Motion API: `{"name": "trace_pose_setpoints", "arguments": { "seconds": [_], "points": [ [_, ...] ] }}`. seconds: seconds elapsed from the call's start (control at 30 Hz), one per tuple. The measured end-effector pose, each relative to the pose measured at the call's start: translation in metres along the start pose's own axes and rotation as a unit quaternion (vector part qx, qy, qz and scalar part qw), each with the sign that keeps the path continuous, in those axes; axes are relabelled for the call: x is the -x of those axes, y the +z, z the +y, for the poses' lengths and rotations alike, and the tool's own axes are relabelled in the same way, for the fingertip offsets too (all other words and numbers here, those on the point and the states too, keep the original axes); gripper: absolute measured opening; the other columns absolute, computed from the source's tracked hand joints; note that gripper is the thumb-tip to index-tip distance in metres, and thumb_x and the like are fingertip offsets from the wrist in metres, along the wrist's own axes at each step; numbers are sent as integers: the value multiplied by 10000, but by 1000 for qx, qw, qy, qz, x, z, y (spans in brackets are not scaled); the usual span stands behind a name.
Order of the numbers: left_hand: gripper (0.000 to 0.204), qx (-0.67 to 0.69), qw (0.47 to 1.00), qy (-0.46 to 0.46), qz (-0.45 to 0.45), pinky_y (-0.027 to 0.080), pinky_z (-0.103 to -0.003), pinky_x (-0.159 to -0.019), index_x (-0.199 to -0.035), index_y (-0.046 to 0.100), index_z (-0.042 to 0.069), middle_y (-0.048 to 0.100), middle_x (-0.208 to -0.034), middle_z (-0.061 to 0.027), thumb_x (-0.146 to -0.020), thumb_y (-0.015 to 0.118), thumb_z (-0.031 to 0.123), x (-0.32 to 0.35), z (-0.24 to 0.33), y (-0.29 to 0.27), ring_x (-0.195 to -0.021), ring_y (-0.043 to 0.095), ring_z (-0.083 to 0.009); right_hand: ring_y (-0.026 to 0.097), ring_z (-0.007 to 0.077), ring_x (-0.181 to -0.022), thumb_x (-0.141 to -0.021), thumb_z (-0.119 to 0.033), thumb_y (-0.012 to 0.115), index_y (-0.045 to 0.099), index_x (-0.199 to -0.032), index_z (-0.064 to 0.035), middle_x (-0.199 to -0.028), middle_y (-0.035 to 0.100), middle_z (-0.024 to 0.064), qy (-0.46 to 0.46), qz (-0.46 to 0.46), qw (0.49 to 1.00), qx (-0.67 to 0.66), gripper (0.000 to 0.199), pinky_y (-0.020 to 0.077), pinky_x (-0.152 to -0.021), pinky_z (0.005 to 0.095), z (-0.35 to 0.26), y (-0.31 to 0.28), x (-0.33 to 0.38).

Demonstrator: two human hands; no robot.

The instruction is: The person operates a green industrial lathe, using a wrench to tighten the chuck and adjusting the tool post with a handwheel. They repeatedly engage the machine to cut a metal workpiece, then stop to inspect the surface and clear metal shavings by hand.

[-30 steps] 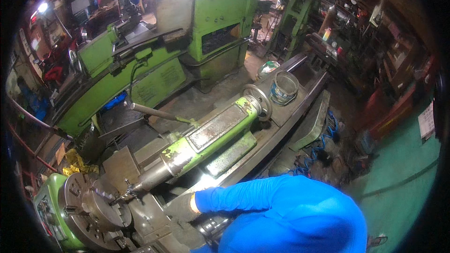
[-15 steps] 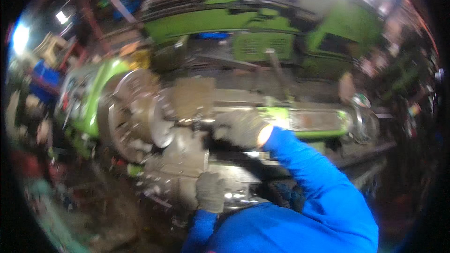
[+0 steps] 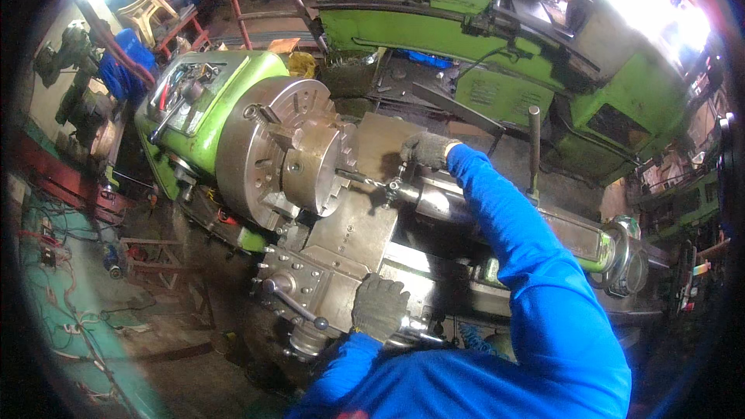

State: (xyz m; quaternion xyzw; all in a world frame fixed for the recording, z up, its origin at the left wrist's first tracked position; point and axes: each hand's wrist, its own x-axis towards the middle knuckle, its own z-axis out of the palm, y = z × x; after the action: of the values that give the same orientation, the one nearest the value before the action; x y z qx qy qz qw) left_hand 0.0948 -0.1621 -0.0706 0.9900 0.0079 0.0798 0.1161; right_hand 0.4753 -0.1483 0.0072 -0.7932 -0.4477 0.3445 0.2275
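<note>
My right hand, in a dark grey work glove, reaches to the far side of the lathe. Its fingers are curled at the upper end of the crossbar of a tap wrench. A slim fluted bit runs from the wrench hub toward the round steel workpiece held by the lathe chuck. Whether its tip is inside the workpiece is hard to see. My left hand, also gloved, lies flat on the near part of the lathe carriage, fingers slightly apart, beside a ball-ended lever.
The green headstock stands left of the chuck, and a handwheel is at the right end. An upright steel bar rises behind my right arm. Another green machine stands beyond. Cables lie on the floor at left.
The blurred view has steadied and turned. My right hand has moved farther away and toward the chuck, up to the wrench's upper end. My left hand stays on the carriage.
</note>
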Motion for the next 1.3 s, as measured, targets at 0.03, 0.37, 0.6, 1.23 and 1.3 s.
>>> {"name": "trace_pose_setpoints", "arguments": {
  "seconds": [0.03, 0.37, 0.6, 1.23, 1.3],
  "points": [
    [149, -3, 1000, -1, -11, 484, -442, -844, -737, 681, 160, 675, -829, -39, -820, 645, 278, 1, -1, 1, -863, 650, -253, 631, 165, -734, -930, -188, 606, 744, -1046, -116, -899, 722, 38, -7, -9, 1000, -6, 195, 530, -630, 356, -4, 1, -4],
    [128, -21, 1000, -8, -8, 488, -464, -839, -803, 699, 169, 686, -890, -37, -813, 656, 289, 3, 0, 6, -911, 653, -259, 692, 232, -893, -859, -125, 591, 791, -1044, -101, -1006, 773, 96, -22, -50, 998, 25, 273, 537, -816, 376, 9, 7, -24],
    [121, -12, 1000, -15, -16, 479, -465, -872, -814, 695, 175, 683, -898, -35, -836, 630, 274, 2, 1, 7, -906, 650, -262, 688, 226, -912, -884, -148, 589, 791, -1034, -111, -1035, 780, 78, -98, -86, 991, 7, 254, 528, -869, 373, 51, 17, -54],
    [103, 5, 999, -41, -31, 474, -446, -933, -821, 704, 189, 680, -879, -13, -824, 643, 272, -1, 1, -6, -927, 654, -235, 688, 266, -980, -948, -176, 581, 714, -1168, -14, -1141, 728, 159, -85, -73, 992, 64, 304, 535, -899, 392, 43, 22, -62],
    [105, 8, 998, -37, -43, 474, -446, -937, -815, 707, 190, 687, -882, -11, -824, 642, 273, -2, 1, -4, -926, 658, -230, 696, 285, -897, -984, -260, 539, 721, -1118, -42, -1043, 749, 154, -62, -59, 996, -16, 314, 518, -839, 436, 58, 26, -60]
  ]
}}
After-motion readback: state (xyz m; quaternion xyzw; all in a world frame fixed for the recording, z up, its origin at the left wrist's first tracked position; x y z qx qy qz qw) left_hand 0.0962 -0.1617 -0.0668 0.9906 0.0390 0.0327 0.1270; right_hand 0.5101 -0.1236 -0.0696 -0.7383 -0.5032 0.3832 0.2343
